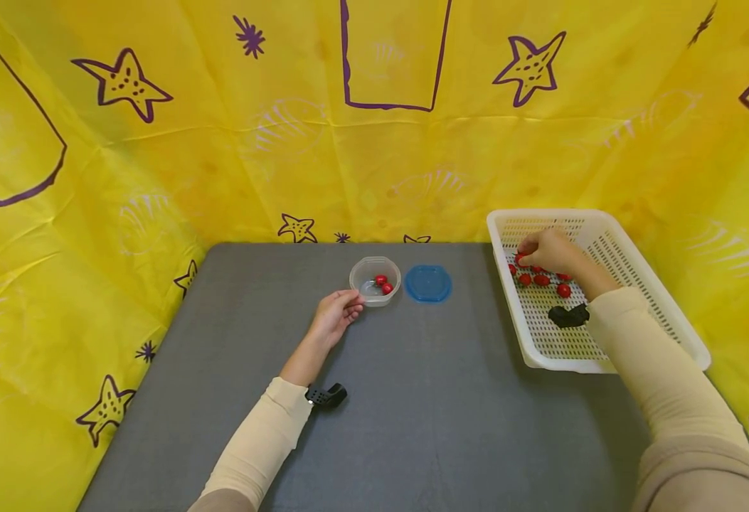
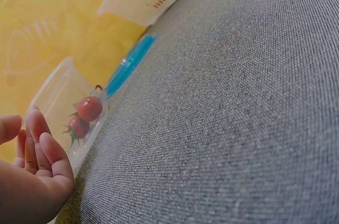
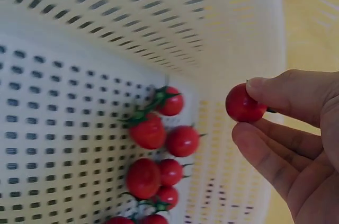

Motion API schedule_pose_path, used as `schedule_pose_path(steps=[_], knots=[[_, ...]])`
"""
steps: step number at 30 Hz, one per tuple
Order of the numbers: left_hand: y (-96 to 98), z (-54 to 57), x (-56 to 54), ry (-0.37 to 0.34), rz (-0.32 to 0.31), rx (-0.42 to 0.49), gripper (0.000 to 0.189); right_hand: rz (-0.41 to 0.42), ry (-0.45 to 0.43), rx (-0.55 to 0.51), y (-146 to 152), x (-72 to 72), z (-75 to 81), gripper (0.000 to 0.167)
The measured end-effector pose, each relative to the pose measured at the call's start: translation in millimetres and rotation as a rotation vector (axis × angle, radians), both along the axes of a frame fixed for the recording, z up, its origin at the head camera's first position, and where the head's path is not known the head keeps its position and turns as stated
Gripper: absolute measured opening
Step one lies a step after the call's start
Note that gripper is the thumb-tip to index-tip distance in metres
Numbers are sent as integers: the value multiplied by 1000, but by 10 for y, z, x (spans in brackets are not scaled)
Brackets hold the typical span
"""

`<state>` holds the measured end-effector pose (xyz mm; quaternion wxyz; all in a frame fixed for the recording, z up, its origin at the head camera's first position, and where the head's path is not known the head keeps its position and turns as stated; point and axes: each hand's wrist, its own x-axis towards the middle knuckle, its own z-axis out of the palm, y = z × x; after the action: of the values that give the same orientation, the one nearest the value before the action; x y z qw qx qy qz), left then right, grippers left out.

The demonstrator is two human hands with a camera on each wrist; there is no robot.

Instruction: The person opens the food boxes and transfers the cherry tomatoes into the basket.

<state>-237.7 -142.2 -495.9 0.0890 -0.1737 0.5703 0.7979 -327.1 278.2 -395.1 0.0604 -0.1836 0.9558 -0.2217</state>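
My right hand (image 1: 556, 254) pinches a red cherry tomato (image 3: 243, 103) between thumb and fingertips, raised over the far left part of a white perforated basket (image 1: 516, 323). Below it, more cherry tomatoes (image 3: 147, 131), some with green stems, lie grouped on the basket floor. My left hand (image 1: 334, 316) is at the near left side of a small clear plastic container (image 1: 359, 273), holding its rim between thumb and fingers. Two cherry tomatoes (image 2: 90, 108) rest inside that container, seen through its wall in the left wrist view.
Just right of the container, a blue lid (image 1: 428, 284) lies flat on the grey table (image 1: 400, 412). A yellow patterned cloth (image 1: 387, 163) stands as a wall behind the table and along its sides. The basket's raised walls surround the loose tomatoes.
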Motion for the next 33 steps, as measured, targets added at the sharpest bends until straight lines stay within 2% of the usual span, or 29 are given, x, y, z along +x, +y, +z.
schedule_pose_path(steps=[4,9,15,20,26,33], knots=[[-3,0,-8,-3,-2,8,5,45,-22,32,3,12,-99,23],[-1,-11,-11,0,-2,16,5,61,-85,35,-37,23,-234,20],[7,-29,-5,-3,0,23,5,130,-57,55,-54,15,-404,12],[4,-35,4,-4,-4,21,5,149,-132,85,-50,18,-499,9],[0,-31,10,-2,-17,15,5,145,-147,84,-45,1,-564,8],[-13,-39,9,12,-22,34,5,147,-138,77,-58,3,-555,10]])
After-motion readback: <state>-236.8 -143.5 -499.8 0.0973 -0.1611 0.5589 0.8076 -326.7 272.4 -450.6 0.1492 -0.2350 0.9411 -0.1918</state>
